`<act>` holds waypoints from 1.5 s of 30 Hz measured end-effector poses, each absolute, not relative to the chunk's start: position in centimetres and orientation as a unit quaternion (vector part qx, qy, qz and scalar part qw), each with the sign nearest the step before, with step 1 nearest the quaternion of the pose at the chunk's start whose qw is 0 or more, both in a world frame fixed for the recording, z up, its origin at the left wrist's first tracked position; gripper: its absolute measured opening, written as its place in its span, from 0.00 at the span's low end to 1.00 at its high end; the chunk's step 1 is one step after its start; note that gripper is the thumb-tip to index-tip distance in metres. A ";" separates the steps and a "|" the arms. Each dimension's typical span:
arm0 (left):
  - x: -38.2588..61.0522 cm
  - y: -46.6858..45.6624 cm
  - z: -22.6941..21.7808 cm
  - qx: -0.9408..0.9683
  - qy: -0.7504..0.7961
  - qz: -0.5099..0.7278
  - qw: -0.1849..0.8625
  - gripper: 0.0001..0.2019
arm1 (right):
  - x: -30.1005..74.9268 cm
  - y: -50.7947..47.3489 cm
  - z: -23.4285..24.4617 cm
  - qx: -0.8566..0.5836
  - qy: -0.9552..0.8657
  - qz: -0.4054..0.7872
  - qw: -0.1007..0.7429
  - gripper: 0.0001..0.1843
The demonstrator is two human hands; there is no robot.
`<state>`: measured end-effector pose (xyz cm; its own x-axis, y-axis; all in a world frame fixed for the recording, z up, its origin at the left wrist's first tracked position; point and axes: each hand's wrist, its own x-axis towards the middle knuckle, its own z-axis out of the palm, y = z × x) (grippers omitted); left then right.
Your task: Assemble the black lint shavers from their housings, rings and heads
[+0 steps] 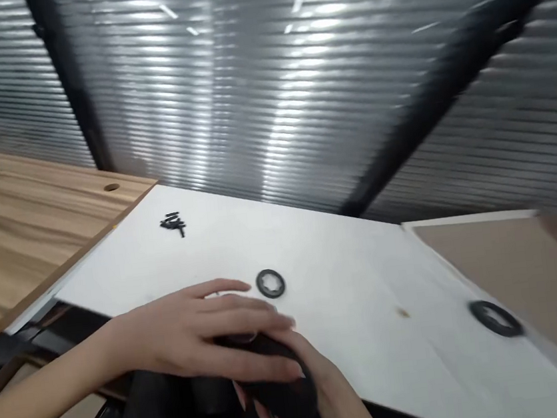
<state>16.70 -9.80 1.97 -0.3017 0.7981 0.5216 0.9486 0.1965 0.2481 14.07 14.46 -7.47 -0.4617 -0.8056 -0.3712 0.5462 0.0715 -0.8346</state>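
So both hands are right at the near edge of a white board (368,292) here, closed around a chunky black round part (278,387). The left hand (177,334) comes in from the left and lies over the top, fingers pressed together and curled down onto it. The right hand (329,391) comes up from below with its fingers wrapped under the part, long nails showing. Much of the part is covered by the hands and sits in shadow, so I can't make out its exact shape or what's on its underside. A flat black ring (270,284) with a grey center lies on the board just past the left hand's fingertips, not quite touching them. A second black ring (496,318) sits well off to the right near the board's right edge, a bit blurry. Toward the far edge there's a small heap of black pins or screws (173,225), too small to tell which. The board's left edge runs along a wood-grain desk (34,230) with a cable grommet (111,186), and a brown cardboard sheet (527,274) lies off its right edge. Dark clothing (175,408) fills the bottom of the view.
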 end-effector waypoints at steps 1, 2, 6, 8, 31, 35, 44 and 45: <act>15.7 -9.5 1.2 -0.557 -0.765 -0.285 0.154 0.27 | 13.8 14.8 -7.3 -0.102 0.492 -0.689 0.522 0.44; 14.7 -9.3 0.2 -0.527 -0.771 -0.320 0.158 0.31 | 13.5 15.1 -7.0 -0.091 0.473 -0.713 0.510 0.46; 10.2 -8.2 -3.5 -0.344 -0.757 -0.552 0.054 0.45 | 10.8 15.5 -5.7 -0.068 0.408 -0.856 0.309 0.32; 7.7 -7.2 -5.0 -0.253 -0.727 -0.638 0.008 0.45 | 8.4 15.4 -5.0 -0.077 0.366 -0.895 0.245 0.26; 2.3 -4.5 -7.4 -0.068 -0.683 -0.726 -0.048 0.44 | 1.0 16.1 -7.6 -0.111 0.635 -0.742 0.185 0.39; 2.5 -4.5 -7.3 -0.059 -0.666 -0.742 -0.055 0.39 | 1.1 16.3 -7.7 -0.128 0.656 -0.724 0.171 0.34; 2.7 -4.1 -7.6 -0.072 -0.667 -0.740 -0.048 0.38 | 1.5 16.6 -7.4 -0.120 0.666 -0.718 0.162 0.32; 2.8 -4.1 -7.6 -0.072 -0.671 -0.736 -0.047 0.38 | 1.6 16.6 -7.4 -0.118 0.666 -0.720 0.158 0.31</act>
